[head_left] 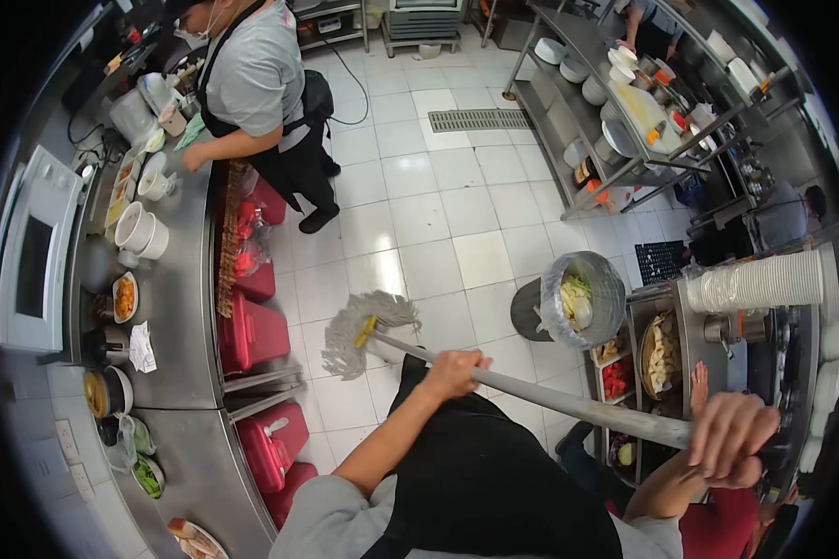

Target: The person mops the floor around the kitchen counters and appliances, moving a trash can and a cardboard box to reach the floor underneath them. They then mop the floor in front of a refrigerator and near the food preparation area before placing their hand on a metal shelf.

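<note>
A string mop stretches across my front, its grey head (371,331) spread on the white tile floor near the left counter. A yellow clamp (365,332) joins the head to a long grey handle (569,401). My left hand (454,374) is closed around the middle of the handle, in front of my black apron. Higher up, my right hand (735,438) wraps over the handle's upper end at the right. The mop handle slants down from right to left.
Red lidded bins (252,331) stand under the steel counter (172,326). A lined trash can (583,300) with food scraps stands right of the mop. A co-worker (256,84) works at the left counter. Another person's hand (699,387) shows near my right hand. A floor drain (480,120) lies ahead.
</note>
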The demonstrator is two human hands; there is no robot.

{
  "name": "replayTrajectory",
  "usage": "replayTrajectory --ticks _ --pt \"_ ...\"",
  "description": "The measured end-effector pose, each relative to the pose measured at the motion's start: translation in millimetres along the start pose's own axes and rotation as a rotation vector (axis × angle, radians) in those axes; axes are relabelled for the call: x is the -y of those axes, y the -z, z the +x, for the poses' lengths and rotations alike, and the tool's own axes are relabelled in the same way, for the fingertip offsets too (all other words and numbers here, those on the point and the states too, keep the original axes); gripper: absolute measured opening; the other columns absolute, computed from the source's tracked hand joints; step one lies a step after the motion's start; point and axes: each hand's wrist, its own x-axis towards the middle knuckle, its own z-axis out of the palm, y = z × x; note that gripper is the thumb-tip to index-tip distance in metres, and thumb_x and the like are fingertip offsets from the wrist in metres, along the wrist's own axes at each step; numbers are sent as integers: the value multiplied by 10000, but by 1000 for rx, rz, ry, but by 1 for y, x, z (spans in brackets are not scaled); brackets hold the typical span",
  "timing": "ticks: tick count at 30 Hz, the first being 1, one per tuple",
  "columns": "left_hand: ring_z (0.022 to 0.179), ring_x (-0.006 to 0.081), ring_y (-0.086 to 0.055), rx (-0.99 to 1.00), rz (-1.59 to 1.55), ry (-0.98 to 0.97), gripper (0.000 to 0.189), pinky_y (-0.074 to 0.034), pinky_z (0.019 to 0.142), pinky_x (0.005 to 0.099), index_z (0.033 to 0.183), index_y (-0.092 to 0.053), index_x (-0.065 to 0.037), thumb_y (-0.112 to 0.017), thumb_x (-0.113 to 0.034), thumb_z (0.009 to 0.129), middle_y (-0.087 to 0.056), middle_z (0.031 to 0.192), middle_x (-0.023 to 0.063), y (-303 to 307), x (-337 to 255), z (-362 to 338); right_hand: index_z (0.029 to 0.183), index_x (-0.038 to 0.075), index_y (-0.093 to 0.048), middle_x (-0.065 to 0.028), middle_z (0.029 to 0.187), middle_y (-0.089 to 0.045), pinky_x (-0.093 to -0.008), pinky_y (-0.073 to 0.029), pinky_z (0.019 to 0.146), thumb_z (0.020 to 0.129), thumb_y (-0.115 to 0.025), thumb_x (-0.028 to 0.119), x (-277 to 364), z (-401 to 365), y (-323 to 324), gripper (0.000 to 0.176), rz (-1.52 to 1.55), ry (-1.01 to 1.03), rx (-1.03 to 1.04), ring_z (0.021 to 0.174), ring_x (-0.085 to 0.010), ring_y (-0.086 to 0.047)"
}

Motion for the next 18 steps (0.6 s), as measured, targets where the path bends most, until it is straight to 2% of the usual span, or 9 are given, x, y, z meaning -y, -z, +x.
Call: replayTrajectory --ticks 2,4,6,7,10,12,14,16,18 --pt "608 367 -620 -84 49 12 174 -495 561 455 733 -557 -54 -660 -116 858 -592 638 143 18 37 -10 685 89 -418 -54 519 -595 -419 -592 524 891 -703 54 -34 -8 -13 353 35 -26 30 430 -176 -598" --pt "622 409 -597 -174 141 60 217 -483 580 504 707 -543 -45 -639 -127 882 -578 651 176 42 81 -19 650 94 -417 -43 504 -552 -384 -559 510 884 -697 92 -84 -19 -38 364 37 -13 -55 419 -168 -559" --pt "716 407 -587 -163 236 126 170 -484 675 506 746 -546 -30 -631 -103 874 -582 726 177 74 122 -28 635 83 -444 -38 540 -540 -429 -542 637 856 -672 83 -116 -30 -57 317 -70 -203 -92 539 -206 -612" --pt "759 404 -581 -163 273 153 156 -477 713 502 761 -549 -25 -632 -101 870 -583 763 178 86 149 -32 665 79 -469 -43 598 -569 -450 -543 706 840 -662 38 -138 -35 -52 264 -75 -242 3 587 -221 -629" --pt "843 400 -576 -118 319 235 125 -462 781 494 791 -567 -13 -637 -98 849 -598 827 186 105 198 -33 722 82 -503 -51 674 -608 -456 -534 810 781 -679 -81 -182 -49 -50 247 -156 -344 31 655 -228 -647" --pt "850 398 -578 -77 309 266 127 -461 788 491 786 -572 -12 -640 -102 845 -607 830 187 107 195 -22 718 76 -507 -55 679 -613 -459 -534 829 777 -692 -75 -179 -37 -44 245 -180 -373 59 664 -225 -650" --pt "821 376 -592 -102 252 250 135 -474 778 467 782 -592 -26 -659 -131 836 -623 774 161 93 170 -6 710 70 -523 -60 669 -620 -455 -543 821 780 -703 -49 -139 -5 -39 226 -216 -392 23 647 -228 -654" --pt "749 414 -599 -148 151 207 229 -474 734 503 692 -563 -24 -673 -170 830 -626 722 188 83 119 18 611 81 -502 -59 583 -595 -463 -564 723 744 -739 26 -98 28 -48 277 -259 -366 -141 547 -235 -641" --pt "662 431 -590 -47 40 162 242 -476 668 520 687 -571 -40 -675 -193 844 -600 650 181 70 89 31 611 60 -519 -72 537 -593 -470 -578 632 714 -792 88 -67 46 -60 292 -313 -231 -204 492 -241 -634"
